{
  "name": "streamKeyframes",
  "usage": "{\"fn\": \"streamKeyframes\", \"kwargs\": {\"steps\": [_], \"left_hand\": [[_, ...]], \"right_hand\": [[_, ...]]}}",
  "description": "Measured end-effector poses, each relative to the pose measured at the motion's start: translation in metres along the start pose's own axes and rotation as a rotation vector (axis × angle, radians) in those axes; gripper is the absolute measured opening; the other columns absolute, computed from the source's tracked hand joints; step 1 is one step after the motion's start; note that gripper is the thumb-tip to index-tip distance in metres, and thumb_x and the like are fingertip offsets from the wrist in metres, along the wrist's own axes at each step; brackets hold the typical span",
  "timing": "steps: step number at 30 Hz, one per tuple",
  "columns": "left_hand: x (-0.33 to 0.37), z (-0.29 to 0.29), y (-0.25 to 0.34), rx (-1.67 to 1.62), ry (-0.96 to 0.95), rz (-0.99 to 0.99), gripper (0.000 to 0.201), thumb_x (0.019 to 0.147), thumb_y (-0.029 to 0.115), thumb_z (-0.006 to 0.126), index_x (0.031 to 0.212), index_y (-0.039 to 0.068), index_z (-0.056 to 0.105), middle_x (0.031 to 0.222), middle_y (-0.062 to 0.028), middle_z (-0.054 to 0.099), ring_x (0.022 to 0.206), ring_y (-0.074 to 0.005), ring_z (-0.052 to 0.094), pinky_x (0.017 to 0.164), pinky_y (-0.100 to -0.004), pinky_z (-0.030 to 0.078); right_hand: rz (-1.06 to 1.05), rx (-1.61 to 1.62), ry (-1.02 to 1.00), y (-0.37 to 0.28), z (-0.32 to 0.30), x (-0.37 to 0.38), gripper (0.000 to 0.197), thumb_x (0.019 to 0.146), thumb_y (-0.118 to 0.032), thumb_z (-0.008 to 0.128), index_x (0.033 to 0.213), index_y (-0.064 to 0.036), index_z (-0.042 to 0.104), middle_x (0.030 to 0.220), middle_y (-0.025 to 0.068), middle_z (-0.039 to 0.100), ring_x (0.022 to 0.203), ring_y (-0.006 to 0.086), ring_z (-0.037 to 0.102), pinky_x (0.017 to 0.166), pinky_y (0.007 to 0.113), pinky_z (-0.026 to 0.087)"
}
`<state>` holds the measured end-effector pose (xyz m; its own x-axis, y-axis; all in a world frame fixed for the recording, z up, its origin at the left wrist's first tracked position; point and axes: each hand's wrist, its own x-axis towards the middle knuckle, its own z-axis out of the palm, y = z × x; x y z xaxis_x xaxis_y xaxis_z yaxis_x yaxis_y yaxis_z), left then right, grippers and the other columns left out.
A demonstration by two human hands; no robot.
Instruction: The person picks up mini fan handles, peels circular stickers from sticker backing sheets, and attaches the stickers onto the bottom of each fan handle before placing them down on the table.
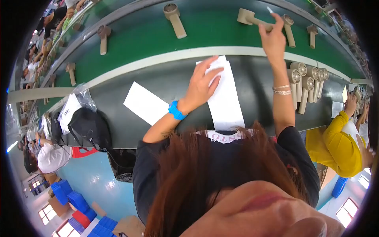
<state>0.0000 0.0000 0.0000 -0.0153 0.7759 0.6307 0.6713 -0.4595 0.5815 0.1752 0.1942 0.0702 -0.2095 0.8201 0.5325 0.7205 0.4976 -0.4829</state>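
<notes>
The left hand (pixel 202 81) lay flat on a long paper sheet (pixel 226 98) on the worktable (pixel 173 77), with a second paper sheet (pixel 145 103) just to its left and a bag (pixel 90 127) with a plastic pouch (pixel 75 103) farther left at the table's near edge. The right hand (pixel 272 37) reached beyond the table onto the conveyor belt (pixel 142 37), gripping the handle of a handheld fan (pixel 252 19), with further single fans (pixel 175 19) spaced along the belt to either side. A cluster of fans (pixel 306 81) lay side by side on the table right of the right forearm, and another person's sleeve (pixel 335 142) was at the far right.
</notes>
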Motion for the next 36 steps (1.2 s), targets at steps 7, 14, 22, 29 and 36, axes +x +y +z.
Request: {"fn": "streamKeyframes", "kwargs": {"steps": [7,14,22,29,36], "left_hand": [[0.030,-0.011,0.054,-0.395,0.120,-0.173,0.040,0.076,-0.001,0.068,0.115,0.004,0.059,0.125,-0.0148,0.051,0.081,-0.0199,0.063,0.066,-0.0276,0.053],[0.000,-0.016,0.049,-0.537,0.157,-0.254,0.038,0.076,-0.006,0.067,0.113,0.003,0.059,0.105,-0.0125,0.063,0.076,-0.0186,0.067,0.058,-0.0246,0.055],[-0.012,-0.022,0.055,-0.641,0.057,-0.253,0.034,0.080,-0.011,0.061,0.113,-0.002,0.056,0.120,-0.0154,0.052,0.095,-0.0231,0.063,0.073,-0.0310,0.060],[-0.012,-0.027,0.063,-0.882,0.006,-0.377,0.042,0.079,-0.011,0.062,0.120,-0.006,0.052,0.126,-0.0183,0.049,0.101,-0.0256,0.062,0.082,-0.0365,0.058],[-0.014,-0.023,0.061,-1.009,0.073,-0.411,0.040,0.079,-0.010,0.064,0.118,-0.006,0.055,0.126,-0.0178,0.050,0.101,-0.0264,0.063,0.086,-0.0328,0.056]], "right_hand": [[-0.014,0.362,-0.174,-0.107,-0.062,-0.108,0.066,0.077,-0.012,0.076,0.129,-0.0065,0.036,0.091,0.0115,0.066,0.071,0.0164,0.064,0.064,0.028,0.051],[-0.151,0.557,-0.143,-0.098,-0.068,-0.127,0.031,0.083,0.000,0.065,0.111,-0.0019,0.053,0.110,0.0097,0.055,0.103,0.0173,0.054,0.083,0.027,0.046],[0.050,0.916,-0.410,-0.085,-0.080,-0.136,0.021,0.088,0.003,0.057,0.107,-0.0001,0.049,0.098,0.0073,0.054,0.091,0.0144,0.052,0.083,0.026,0.042],[0.177,0.999,-0.438,-0.099,-0.076,-0.139,0.041,0.085,0.006,0.059,0.119,-0.0024,0.036,0.089,0.0077,0.057,0.101,0.0197,0.058,0.086,0.029,0.046],[0.239,0.988,-0.446,-0.103,-0.076,-0.138,0.038,0.085,0.006,0.060,0.114,-0.0019,0.037,0.088,0.0089,0.059,0.101,0.0203,0.059,0.084,0.028,0.048]]}}
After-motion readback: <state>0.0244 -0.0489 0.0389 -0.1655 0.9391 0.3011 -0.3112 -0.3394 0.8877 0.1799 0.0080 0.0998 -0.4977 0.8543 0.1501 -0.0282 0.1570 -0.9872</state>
